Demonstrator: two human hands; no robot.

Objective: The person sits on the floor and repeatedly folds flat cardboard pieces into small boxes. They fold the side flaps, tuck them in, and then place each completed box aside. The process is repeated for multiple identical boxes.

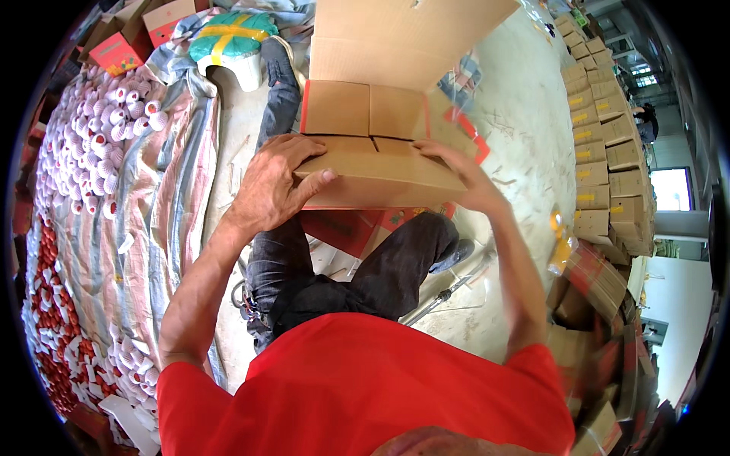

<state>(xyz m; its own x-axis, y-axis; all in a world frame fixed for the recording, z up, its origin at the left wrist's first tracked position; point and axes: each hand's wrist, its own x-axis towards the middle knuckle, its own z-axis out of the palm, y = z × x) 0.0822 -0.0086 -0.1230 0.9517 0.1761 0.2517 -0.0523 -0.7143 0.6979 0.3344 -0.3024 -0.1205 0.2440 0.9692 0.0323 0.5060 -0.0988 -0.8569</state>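
Between my legs stands a cardboard box [336, 110], brown inside with red edges. Its far flap [395, 38] is raised, while a near flap [372, 181] folds toward me. My left hand [275, 182] grips the left end of that near flap, fingers over its upper edge and thumb along the top. At the right end, my right hand [464, 173] lies with its fingers bent over the edge, slightly blurred. A seam splits the inner panels in the middle. Below the flap, a red printed surface [346, 228] shows between my knees.
On the left, net-wrapped round fruit [99, 144] and bare red fruit [52, 289] lie beside a striped cloth [179, 175]. A white stool [242, 70] with a green taped cover stands ahead. Stacked cartons [597, 152] line the right, with another person [648, 123] beyond.
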